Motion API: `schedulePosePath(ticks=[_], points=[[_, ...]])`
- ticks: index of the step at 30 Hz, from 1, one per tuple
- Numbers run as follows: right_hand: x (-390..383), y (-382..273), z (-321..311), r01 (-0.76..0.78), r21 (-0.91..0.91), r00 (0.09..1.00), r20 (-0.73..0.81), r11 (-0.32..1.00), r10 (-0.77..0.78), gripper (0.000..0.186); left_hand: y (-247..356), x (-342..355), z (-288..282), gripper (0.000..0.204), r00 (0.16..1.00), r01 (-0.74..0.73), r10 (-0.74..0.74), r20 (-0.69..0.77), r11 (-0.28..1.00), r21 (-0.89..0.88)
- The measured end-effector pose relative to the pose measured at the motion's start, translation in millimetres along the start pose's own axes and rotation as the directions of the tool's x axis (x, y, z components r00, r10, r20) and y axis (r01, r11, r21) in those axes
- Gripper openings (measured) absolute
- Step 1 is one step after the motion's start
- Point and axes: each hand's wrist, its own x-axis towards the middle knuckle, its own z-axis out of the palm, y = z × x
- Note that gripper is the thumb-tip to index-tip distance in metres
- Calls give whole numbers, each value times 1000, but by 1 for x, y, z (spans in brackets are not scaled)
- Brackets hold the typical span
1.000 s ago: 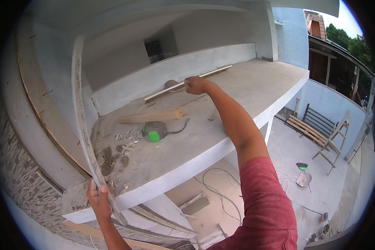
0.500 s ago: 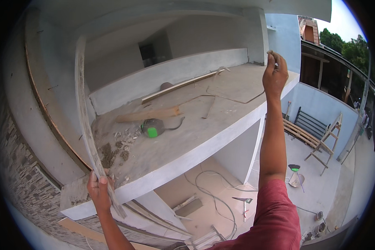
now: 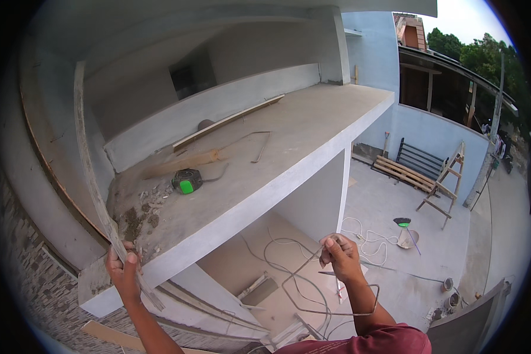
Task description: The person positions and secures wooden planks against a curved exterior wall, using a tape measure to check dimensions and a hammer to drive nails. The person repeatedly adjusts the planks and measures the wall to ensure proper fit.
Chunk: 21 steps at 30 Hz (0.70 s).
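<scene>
- My right hand [image 3: 341,255] pinches 1 end of a bent rod [image 3: 327,312], thumb pressed close to curled fingers.
- The rod is thin, dull grey-brown, kinked at several corners; its far end hooks upward across my forearm.
- It hangs in the air, outside the front edge of the concrete ledge [image 3: 248,177].
- My left hand [image 3: 124,274] wraps a long wooden strip [image 3: 88,159], fingers closed round it.
- The strip looks weathered, pale grey, narrow, slightly tilted, standing at the ledge's left end.

Blue wall [image 3: 425,122] far right, grey floor [image 3: 439,256] before it; stone-patterned wall [image 3: 19,236] left; pale sky [image 3: 475,20] far right.
</scene>
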Motion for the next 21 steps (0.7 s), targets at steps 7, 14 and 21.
schedulePosePath(ticks=[7,14,21], points=[[-67,29,66,-116,-292,825,505,949,256,22,11,-100,55,40,886,279,-115,449,907,-317],[-73,26,103,2,-277,749,637,961,183,22,-17,-187,65,31,512,669,-353,783,735,-106],[-94,79,46,137,-821,369,562,554,741,65,-30,-222,33,22,644,724,-296,706,534,-437]])
